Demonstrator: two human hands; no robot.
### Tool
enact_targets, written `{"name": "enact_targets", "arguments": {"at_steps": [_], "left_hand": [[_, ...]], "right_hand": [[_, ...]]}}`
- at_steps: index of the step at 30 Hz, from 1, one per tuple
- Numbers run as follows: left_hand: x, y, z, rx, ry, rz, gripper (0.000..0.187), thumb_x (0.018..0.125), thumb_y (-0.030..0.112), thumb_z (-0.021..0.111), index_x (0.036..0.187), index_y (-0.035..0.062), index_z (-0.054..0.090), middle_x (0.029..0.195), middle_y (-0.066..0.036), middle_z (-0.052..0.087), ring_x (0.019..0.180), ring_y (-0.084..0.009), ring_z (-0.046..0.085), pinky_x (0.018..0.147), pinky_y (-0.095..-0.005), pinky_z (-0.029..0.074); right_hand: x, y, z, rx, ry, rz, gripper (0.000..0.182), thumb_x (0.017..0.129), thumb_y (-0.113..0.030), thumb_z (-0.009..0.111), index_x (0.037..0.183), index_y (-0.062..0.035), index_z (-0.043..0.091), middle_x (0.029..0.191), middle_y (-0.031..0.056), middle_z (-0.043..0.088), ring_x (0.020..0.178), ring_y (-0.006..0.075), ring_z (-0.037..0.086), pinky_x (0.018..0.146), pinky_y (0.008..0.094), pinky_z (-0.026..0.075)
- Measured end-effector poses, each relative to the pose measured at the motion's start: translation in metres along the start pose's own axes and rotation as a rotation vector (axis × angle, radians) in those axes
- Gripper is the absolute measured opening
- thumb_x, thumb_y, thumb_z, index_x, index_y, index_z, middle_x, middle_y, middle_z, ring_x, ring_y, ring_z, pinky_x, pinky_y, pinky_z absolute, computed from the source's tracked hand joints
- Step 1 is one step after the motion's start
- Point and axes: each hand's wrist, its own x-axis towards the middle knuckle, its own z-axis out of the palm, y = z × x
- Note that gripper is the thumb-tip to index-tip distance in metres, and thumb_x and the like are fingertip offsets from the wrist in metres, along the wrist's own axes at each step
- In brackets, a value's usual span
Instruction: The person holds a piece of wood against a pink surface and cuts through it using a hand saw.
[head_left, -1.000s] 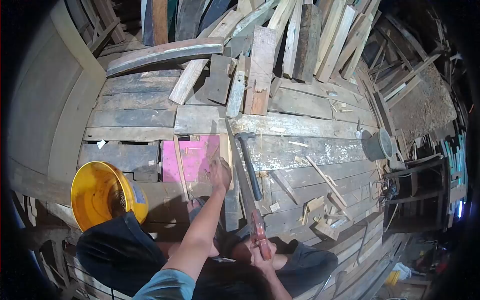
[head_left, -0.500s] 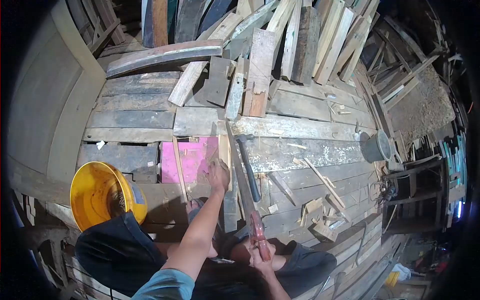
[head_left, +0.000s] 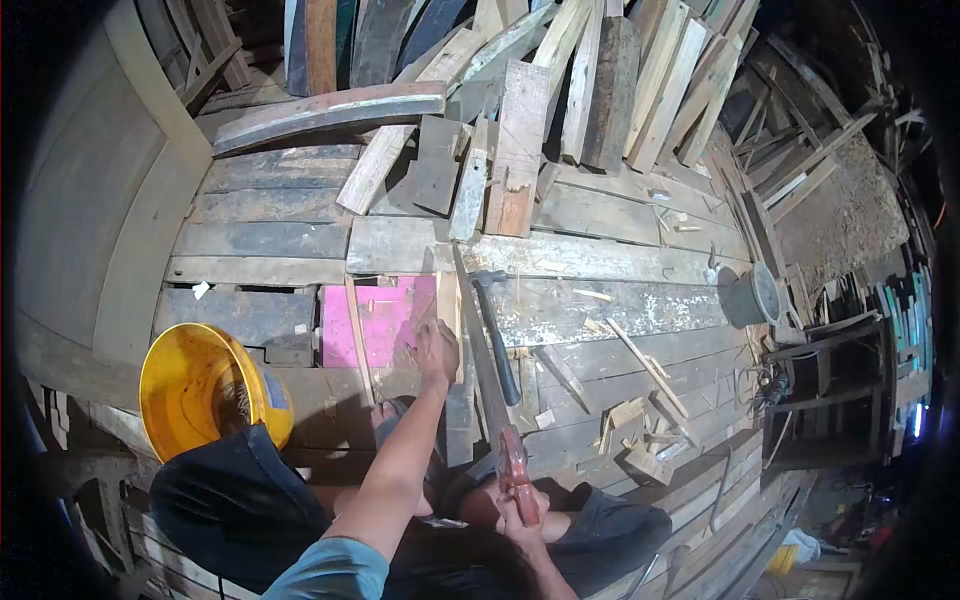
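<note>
My right hand [head_left: 523, 510] is wrapped round the reddish-brown handle [head_left: 515, 468] of a handsaw. Its long blade [head_left: 481, 355] points away from me and seems to lie along the right edge of a narrow light piece of wood [head_left: 449, 300]. My left hand [head_left: 437, 354] grips that piece from above, partly covering it, with the fingers near the blade. Beneath and to the left is a pink panel [head_left: 395, 320], with a thin wooden strip [head_left: 358, 335] lying across it. Just right of the blade rests a hammer [head_left: 496, 340] with a dark handle.
A yellow bucket [head_left: 270, 395] stands by my left knee, and a grey bucket [head_left: 752, 297] at the right. Offcuts [head_left: 655, 445] and thin sticks lie on the plank floor. Boards [head_left: 522, 130] lean in a stack ahead.
The saw handle and my right hand have shifted very slightly. My left hand stays on the piece of wood.
</note>
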Motion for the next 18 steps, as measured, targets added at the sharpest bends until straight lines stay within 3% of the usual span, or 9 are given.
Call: {"name": "enact_targets", "arguments": {"at_steps": [4,7,10,18], "left_hand": [[0.000,0.000,-0.001,-0.020,-0.018,-0.005,0.034,0.097,0.027,0.037,0.101,0.0020,0.059,0.103,-0.021,0.060,0.100,-0.0387,0.057,0.086,-0.0578,0.041],[-0.001,0.000,0.002,0.003,0.042,0.003,0.034,0.097,0.027,0.038,0.100,0.0019,0.060,0.103,-0.022,0.060,0.099,-0.0393,0.057,0.086,-0.0575,0.041],[0.000,-0.003,0.008,0.039,0.086,0.029,0.033,0.097,0.026,0.038,0.101,0.0021,0.060,0.102,-0.022,0.061,0.099,-0.0395,0.057,0.087,-0.0578,0.041],[-0.001,-0.007,0.013,-0.005,0.099,0.028,0.035,0.097,0.027,0.036,0.099,0.0025,0.062,0.103,-0.022,0.060,0.102,-0.0397,0.056,0.091,-0.0609,0.037]], "right_hand": [[-0.004,0.008,-0.004,-0.008,-0.018,0.093,0.010,0.079,-0.010,0.066,0.081,-0.0019,0.061,0.068,0.0073,0.060,0.058,0.0148,0.058,0.057,0.0300,0.047],[0.002,-0.006,-0.004,-0.051,-0.019,-0.065,0.010,0.079,-0.011,0.066,0.082,-0.0019,0.061,0.068,0.0077,0.060,0.058,0.0152,0.059,0.057,0.0303,0.047],[0.001,-0.005,-0.002,0.005,-0.012,0.004,0.010,0.079,-0.010,0.066,0.082,-0.0022,0.062,0.069,0.0083,0.061,0.058,0.0159,0.059,0.057,0.0305,0.047],[0.000,0.002,-0.002,0.001,0.006,-0.063,0.007,0.078,-0.008,0.062,0.079,-0.0016,0.060,0.065,0.0066,0.058,0.057,0.0153,0.058,0.056,0.0297,0.047]]}}
